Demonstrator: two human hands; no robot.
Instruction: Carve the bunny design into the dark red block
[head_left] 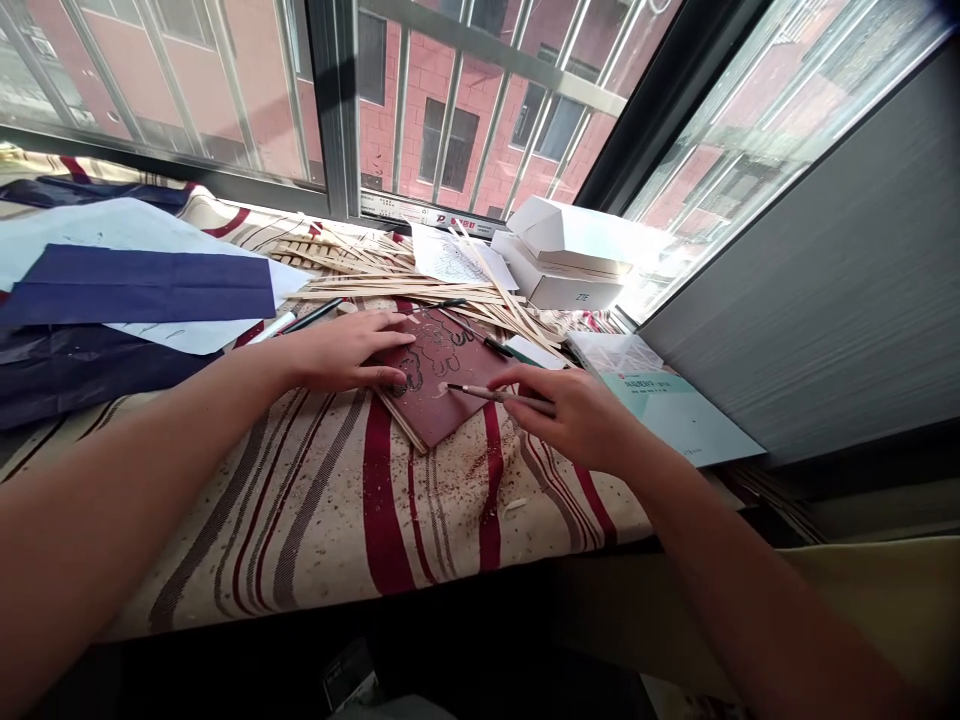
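A dark red board (442,375) with a carved outline drawing lies on the striped cloth (330,510). My left hand (345,352) rests flat on the board's left edge, fingers spread, pinning it down. In my right hand (577,415) is a thin carving tool (487,393), held like a pen. Its tip touches the board near the middle. Wood shavings are scattered on the cloth in front of the board.
A heap of thin wooden strips (390,275) lies behind the board, with a paper drawing (457,260) on it. White boxes (562,260) stand at the back right, a teal booklet (675,410) at right. Blue and white sheets (135,285) and pens (300,320) lie left. Windows run along the back.
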